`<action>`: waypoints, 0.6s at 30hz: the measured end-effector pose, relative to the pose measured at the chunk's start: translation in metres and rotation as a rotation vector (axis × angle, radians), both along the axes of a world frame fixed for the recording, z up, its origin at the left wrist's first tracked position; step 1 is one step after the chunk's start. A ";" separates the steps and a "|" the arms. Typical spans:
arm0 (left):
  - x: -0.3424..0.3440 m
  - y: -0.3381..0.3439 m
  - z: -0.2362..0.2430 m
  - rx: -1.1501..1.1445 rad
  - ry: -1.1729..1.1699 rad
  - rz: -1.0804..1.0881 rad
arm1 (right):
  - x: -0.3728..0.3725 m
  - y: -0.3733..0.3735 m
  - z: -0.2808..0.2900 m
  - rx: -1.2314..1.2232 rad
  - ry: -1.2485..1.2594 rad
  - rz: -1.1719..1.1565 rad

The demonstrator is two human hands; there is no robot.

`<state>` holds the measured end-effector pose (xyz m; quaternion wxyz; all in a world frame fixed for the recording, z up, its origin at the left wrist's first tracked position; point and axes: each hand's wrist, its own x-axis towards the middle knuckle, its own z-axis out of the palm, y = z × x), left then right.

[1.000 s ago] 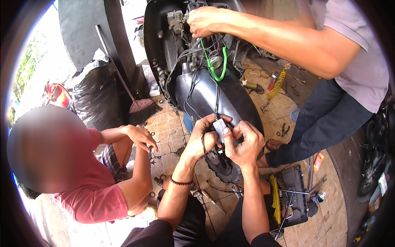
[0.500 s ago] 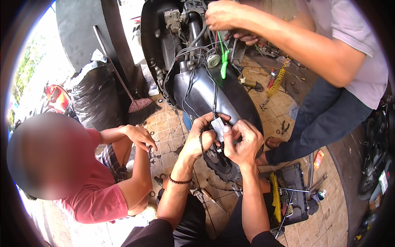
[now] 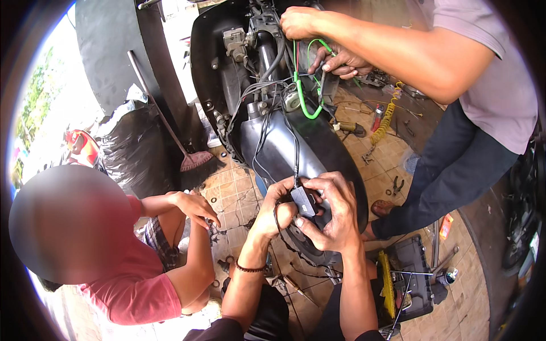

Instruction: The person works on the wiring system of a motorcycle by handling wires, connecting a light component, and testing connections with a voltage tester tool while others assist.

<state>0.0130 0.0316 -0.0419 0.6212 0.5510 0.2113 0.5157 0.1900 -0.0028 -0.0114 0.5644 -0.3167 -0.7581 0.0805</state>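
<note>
A small dark rectangular module [image 3: 305,200] with a black cable [image 3: 296,156] running up into the motorbike is held over the front mudguard [image 3: 259,145]. My left hand [image 3: 276,207] grips its left side, a loop of black wire around the fingers. My right hand [image 3: 335,210] grips its right side, thumb at the lower end. Above, a standing person's hands [image 3: 296,21] work among bundled wires, green cables [image 3: 307,108] and bare parts of the bike's front [image 3: 234,48]. Part of the module is hidden by my fingers.
A crouching person in red [image 3: 128,290] is at left; the standing person [image 3: 483,119] is at right. A broom [image 3: 196,161], black bag [image 3: 133,153], open toolbox [image 3: 418,256], coiled yellow hose [image 3: 387,116] and scattered tools [image 3: 397,184] lie around on the tiled floor.
The module has turned from its pale face to a dark face, with my right fingers now over its top. The standing person's hands have shifted right, and the green cable has changed shape.
</note>
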 end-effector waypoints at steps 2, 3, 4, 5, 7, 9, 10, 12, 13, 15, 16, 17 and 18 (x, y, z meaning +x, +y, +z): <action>-0.001 0.001 -0.002 -0.007 -0.003 -0.003 | -0.002 -0.001 0.001 0.007 -0.003 -0.008; -0.001 0.002 -0.003 -0.013 -0.007 -0.006 | -0.001 -0.001 0.002 0.014 -0.008 -0.015; -0.003 0.004 -0.004 -0.008 -0.009 -0.043 | 0.000 0.000 0.002 0.014 -0.006 -0.019; -0.002 0.003 -0.003 -0.008 -0.008 -0.045 | 0.000 0.000 0.003 0.030 -0.011 -0.023; 0.001 -0.002 0.004 -0.036 0.001 -0.004 | 0.000 0.000 0.002 0.044 -0.009 -0.030; 0.001 -0.001 0.002 -0.025 -0.009 -0.010 | 0.000 -0.001 0.001 0.023 0.005 -0.022; 0.001 -0.001 0.000 -0.013 -0.024 -0.013 | 0.000 0.000 0.000 0.020 0.008 -0.025; 0.001 -0.002 0.002 -0.021 -0.013 -0.006 | 0.001 0.002 0.000 0.031 0.002 -0.013; 0.001 -0.002 0.003 -0.025 -0.004 0.005 | 0.001 0.003 0.000 0.031 0.003 -0.013; 0.002 -0.002 0.004 -0.028 0.001 0.006 | 0.001 0.003 -0.001 0.044 0.013 -0.011; 0.002 -0.002 0.005 -0.031 0.004 0.008 | 0.000 0.004 0.001 0.073 0.021 -0.016; 0.002 -0.001 0.005 -0.032 0.005 0.009 | 0.000 0.004 0.003 0.071 0.022 -0.015; 0.001 -0.001 0.002 -0.024 0.021 0.011 | 0.000 0.003 0.001 0.068 0.014 -0.012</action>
